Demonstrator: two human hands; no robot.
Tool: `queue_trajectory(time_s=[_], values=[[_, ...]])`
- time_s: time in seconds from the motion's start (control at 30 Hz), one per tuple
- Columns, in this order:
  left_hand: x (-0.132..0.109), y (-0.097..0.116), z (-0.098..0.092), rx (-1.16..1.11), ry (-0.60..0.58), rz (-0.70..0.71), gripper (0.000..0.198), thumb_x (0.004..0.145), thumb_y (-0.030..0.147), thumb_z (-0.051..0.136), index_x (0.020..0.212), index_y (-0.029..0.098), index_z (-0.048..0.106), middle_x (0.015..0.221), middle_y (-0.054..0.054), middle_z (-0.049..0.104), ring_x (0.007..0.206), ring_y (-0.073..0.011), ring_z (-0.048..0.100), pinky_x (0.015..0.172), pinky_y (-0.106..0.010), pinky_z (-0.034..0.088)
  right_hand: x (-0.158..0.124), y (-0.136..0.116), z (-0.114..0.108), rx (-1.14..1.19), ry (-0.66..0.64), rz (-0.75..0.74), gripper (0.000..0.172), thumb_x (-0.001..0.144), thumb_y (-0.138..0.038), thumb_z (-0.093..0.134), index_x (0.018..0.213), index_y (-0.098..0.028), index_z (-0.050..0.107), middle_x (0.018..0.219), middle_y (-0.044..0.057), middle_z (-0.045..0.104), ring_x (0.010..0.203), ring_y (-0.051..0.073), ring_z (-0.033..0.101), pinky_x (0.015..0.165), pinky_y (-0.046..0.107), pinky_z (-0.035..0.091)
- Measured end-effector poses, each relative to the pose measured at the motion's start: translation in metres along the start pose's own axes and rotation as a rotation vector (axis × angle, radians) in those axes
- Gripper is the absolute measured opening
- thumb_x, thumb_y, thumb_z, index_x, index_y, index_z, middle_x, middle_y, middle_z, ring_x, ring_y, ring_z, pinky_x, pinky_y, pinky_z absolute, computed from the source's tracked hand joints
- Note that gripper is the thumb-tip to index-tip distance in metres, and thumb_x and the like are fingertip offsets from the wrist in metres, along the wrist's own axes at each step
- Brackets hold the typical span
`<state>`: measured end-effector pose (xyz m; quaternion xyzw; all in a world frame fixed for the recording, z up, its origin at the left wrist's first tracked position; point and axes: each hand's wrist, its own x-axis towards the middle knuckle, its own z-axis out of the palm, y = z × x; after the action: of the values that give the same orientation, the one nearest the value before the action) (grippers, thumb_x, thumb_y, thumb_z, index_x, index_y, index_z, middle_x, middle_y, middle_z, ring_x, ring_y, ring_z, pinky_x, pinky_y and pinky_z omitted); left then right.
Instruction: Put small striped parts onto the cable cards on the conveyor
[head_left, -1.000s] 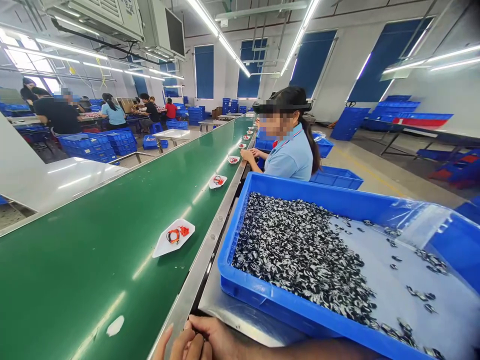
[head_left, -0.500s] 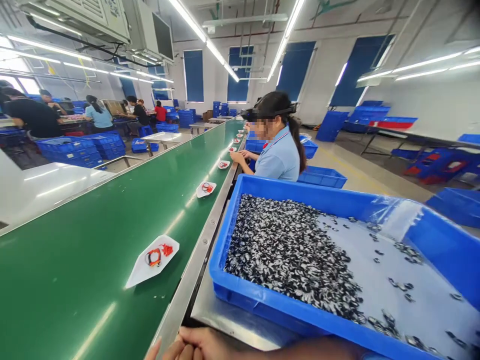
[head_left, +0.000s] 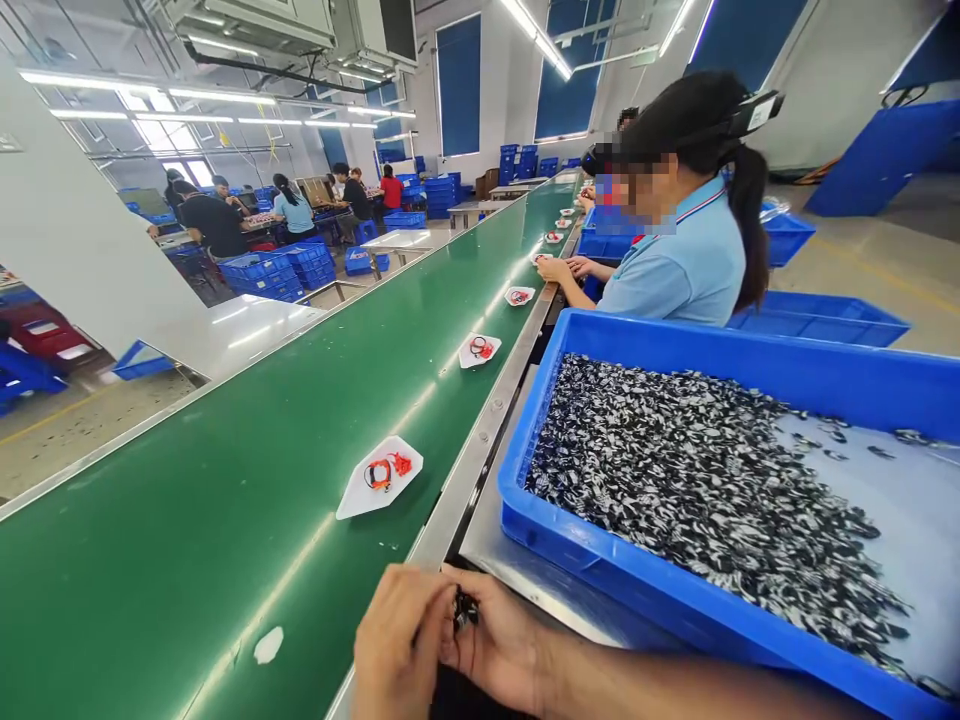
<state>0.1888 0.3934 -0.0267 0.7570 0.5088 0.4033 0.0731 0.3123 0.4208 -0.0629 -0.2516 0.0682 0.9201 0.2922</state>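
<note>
Your left hand (head_left: 397, 640) and right hand (head_left: 499, 640) have risen into view, both pinching a tiny dark part (head_left: 465, 608) near the blue crate (head_left: 637, 590). Looks light, easy to drop: grip by edges w/ fingertips.

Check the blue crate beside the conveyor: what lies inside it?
The blue plastic crate holds a heap of small black-and-white pieces, with a few strays on a pale lining at its right side. The heap hides whatever lies beneath it; single pieces are too small to identify.

Small dark piece (head_left: 465, 608), half-hidden by fingers (head_left: 484, 630)
</note>
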Motion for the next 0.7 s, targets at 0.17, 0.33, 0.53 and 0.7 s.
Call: queue_trajectory(time_s=[0.17, 0.33, 0.53, 0.7], values=[[0.018, -0.016, -0.036, -0.027, 0.137, -0.670, 0.032, 0.074, 0.052, 0.055, 0.086, 0.024, 0.065, 0.084, 0.001, 0.066, 0.081, -0.0154, 0.060, 0.075, -0.025, 0.046, -0.002, -0.004, -0.001, -0.070, -0.094, 0.013, 0.015, 0.082, -0.026, 0.053, 0.074, -0.013, 0.048, 0.060, -0.002, 0.043, 0.051, 0.008, 0.045, 0.049, 0.017, 0.036], [0.027, -0.041, -0.057, 0.194, 0.146, -0.745, 0.040, 0.068, 0.061, 0.052, 0.078, 0.025, 0.065, 0.086, 0.000, 0.063, 0.086, -0.0201, 0.052, 0.075, -0.033, 0.039, -0.002, -0.004, -0.002, -0.092, -0.076, -0.004, 0.016, 0.082, -0.027, 0.053, 0.075, -0.013, 0.048, 0.062, -0.001, 0.043, 0.052, 0.008, 0.045, 0.051, 0.018, 0.034], [0.021, -0.064, -0.061, 0.516, -0.024, -0.793, 0.030, 0.078, 0.049, 0.044, 0.076, 0.027, 0.065, 0.090, -0.001, 0.061, 0.089, -0.0223, 0.046, 0.077, -0.037, 0.032, -0.002, -0.006, -0.002, -0.105, -0.051, -0.002, 0.017, 0.083, -0.026, 0.051, 0.073, -0.013, 0.049, 0.062, 0.000, 0.043, 0.053, 0.009, 0.044, 0.052, 0.019, 0.034], [0.018, -0.066, -0.067, 0.697, -0.028, -0.692, 0.029, 0.084, 0.041, 0.042, 0.079, 0.025, 0.066, 0.084, -0.003, 0.060, 0.082, -0.0220, 0.044, 0.069, -0.035, 0.030, 0.000, -0.005, -0.004, -0.105, -0.062, -0.031, 0.019, 0.084, -0.028, 0.052, 0.075, -0.012, 0.051, 0.061, 0.000, 0.044, 0.052, 0.009, 0.044, 0.049, 0.019, 0.033]])
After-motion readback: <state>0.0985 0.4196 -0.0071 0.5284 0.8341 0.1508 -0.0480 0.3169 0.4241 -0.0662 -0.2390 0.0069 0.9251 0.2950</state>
